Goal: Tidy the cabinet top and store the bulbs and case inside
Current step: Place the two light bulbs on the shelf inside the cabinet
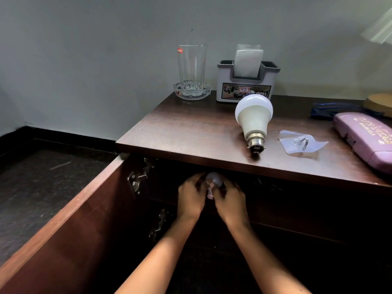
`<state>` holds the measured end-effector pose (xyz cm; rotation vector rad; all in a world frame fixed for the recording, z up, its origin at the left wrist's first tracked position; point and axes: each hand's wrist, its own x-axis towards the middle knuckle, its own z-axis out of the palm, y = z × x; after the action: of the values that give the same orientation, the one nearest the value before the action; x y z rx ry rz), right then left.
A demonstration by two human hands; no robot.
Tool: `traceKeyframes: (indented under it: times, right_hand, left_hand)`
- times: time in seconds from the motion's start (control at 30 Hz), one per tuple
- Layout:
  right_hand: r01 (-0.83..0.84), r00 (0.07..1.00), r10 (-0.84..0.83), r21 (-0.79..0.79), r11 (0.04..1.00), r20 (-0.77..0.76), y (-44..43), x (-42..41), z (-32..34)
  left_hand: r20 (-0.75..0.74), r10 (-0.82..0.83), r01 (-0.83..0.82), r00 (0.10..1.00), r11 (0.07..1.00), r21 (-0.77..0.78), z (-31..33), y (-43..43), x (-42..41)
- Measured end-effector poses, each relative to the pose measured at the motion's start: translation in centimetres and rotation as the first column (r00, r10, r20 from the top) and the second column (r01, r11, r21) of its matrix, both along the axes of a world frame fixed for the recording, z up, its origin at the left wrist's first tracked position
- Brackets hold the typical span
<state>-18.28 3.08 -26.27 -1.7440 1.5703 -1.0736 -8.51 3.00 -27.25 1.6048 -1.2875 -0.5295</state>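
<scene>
Currently, storing stage: left hand (190,195) and right hand (230,199), fingers curled together round a small bulb (214,178), inside the open cabinet (89,219) below the surface (186,128); large bulb (253,117) mid-surface and case (364,139) at right likely next, needing a freed hand.

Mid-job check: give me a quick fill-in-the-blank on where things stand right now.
The cabinet door stands ____.
The left hand and right hand hold the small bulb, while the large bulb lies on its ____.
The case sits at the ____ end of the cabinet top.
The glass stands ____ in the ashtray.
Missing: open; side; right; upright.
</scene>
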Motion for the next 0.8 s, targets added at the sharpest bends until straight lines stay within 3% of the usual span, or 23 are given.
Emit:
traceKeyframes:
  times: [0.53, 0.7, 0.8]
  right_hand:
    - [0.069, 0.997, -0.069, 0.004, 0.998, 0.027, 0.8, -0.1, 0.1]
    - [0.117, 0.993, -0.115, -0.178, 0.977, 0.021, 4.8, -0.2, 0.6]
    - [0.147, 0.985, -0.105, -0.349, 0.926, 0.137, 8.8, -0.8, 1.8]
  left_hand:
    - [0.037, 0.063, -0.062, 0.997, 0.998, -0.024, 0.9, 1.9, -0.4]
    - [-0.060, 0.096, -0.098, 0.994, 0.995, -0.029, 1.5, 4.3, -1.6]
    - [0.000, 0.186, -0.182, 0.983, 0.965, -0.190, 3.0, 7.1, -2.8]
